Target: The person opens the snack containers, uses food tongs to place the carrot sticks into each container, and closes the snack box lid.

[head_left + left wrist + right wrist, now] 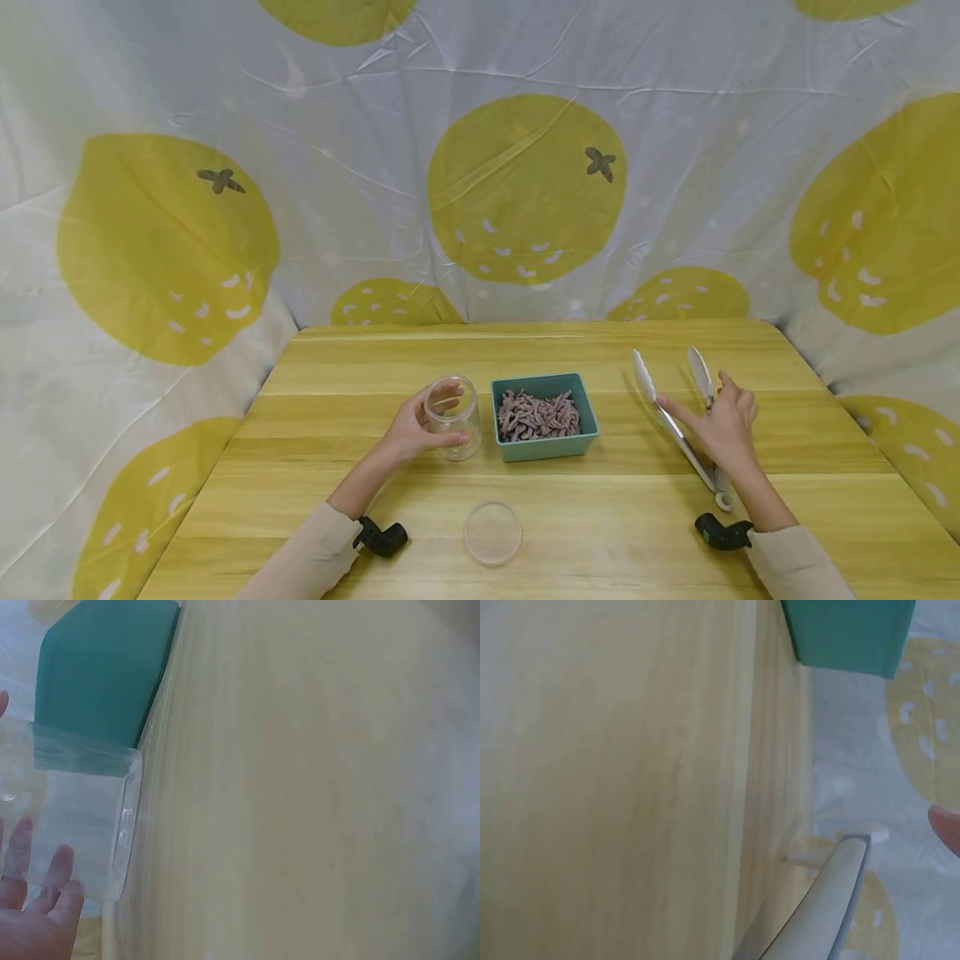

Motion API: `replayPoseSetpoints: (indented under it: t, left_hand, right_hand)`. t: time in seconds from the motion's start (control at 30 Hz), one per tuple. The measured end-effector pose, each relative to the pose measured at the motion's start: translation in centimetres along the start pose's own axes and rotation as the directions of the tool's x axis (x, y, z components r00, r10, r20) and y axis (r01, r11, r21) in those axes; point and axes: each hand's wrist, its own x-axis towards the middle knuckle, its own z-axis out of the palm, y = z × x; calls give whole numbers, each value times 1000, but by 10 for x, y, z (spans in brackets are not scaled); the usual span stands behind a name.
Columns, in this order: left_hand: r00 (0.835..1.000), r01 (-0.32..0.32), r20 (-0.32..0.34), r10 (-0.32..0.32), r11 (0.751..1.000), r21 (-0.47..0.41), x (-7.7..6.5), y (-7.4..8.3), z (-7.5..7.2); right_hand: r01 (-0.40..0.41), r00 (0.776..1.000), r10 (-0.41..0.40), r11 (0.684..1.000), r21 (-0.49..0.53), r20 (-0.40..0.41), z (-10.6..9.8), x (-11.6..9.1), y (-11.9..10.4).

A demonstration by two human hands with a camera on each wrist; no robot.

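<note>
My left hand [411, 427] is curled round a clear jar [454, 429], which stands open-topped on the table. In the left wrist view, fingers [58, 866] lie along the see-through wall of the jar [82, 817]. Over at the right, my right hand [723, 425] is spread over the metal tongs [686, 442], thumb by one arm and fingers by the other. The tongs lie with their jaws apart, pointing away from me. Only the thumb [946, 829] shows in the right wrist view, apart from the tong handle [821, 900].
Just right of the jar, a teal container [545, 450] holds a heap of brownish-purple strips [538, 414]. A round clear lid [492, 532] lies nearer me on the wooden table [600, 517]. Lemon-print cloth [360, 167] hangs behind and at both sides.
</note>
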Motion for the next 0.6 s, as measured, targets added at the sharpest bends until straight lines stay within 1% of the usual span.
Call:
replayPoseSetpoints:
  t: [0.17,0.3,0.43,0.6]
  left_hand:
    - [1000,2,-1,-2,1000,-3,-1,1,0]
    - [1000,-1,2,1,1000,-1,-1,1,0]
    - [1000,-3,2,3,1000,0,-1,1,0]
    - [1000,-4,4,5,1000,-2,0,1,0]
  right_hand:
    - [10,998,-8,999,-43,61,0,3,11]
    - [-5,993,11,999,-53,116,0,4,16]
    - [-6,984,15,999,-50,178,-1,3,18]
    - [19,976,-5,998,-62,218,0,0,18]
